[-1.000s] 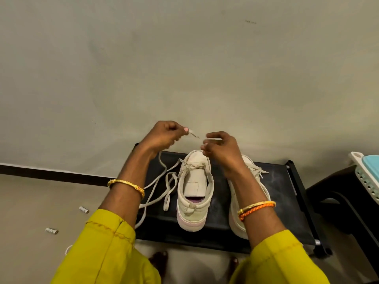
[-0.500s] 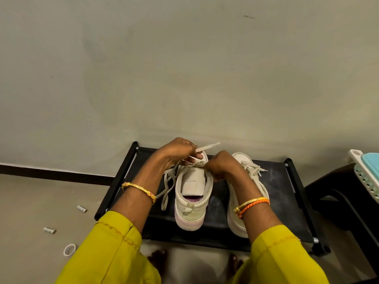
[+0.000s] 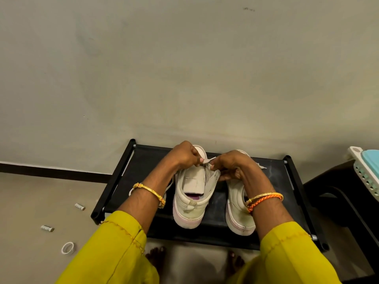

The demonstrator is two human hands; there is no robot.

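**One lace end [image 3: 209,160], two pinches, and little room for error**

The likeliest slip, I think, is the tip escaping. It is flat and limp, and I hold only its last stretch. If my grip loosens while I aim for an eyelet, it could flop back over the tongue and I would have to find it again. A second risk is pulling too hard. The sneaker [image 3: 192,201] stands loose on the black rack [image 3: 143,160], so a tug could tip it or shove it into the other sneaker [image 3: 238,210] just beside it. I also cannot see the eyelet under my own knuckles, so I may poke the wrong hole or miss.

My left hand [image 3: 185,155] has its fingers curled, with thumb and forefinger pressed together on the lace end. The tip points across toward my right hand [image 3: 231,167]. That hand is curled too, thumb on top and fingers tucked under the sneaker's right-hand eyelet edge, gripping it. Whether it also nips the lace I cannot tell.

The lace end sits between the two hands, above the top of the tongue and touching my left fingertips. The sneaker is under both hands, toe toward the wall and heel toward me.
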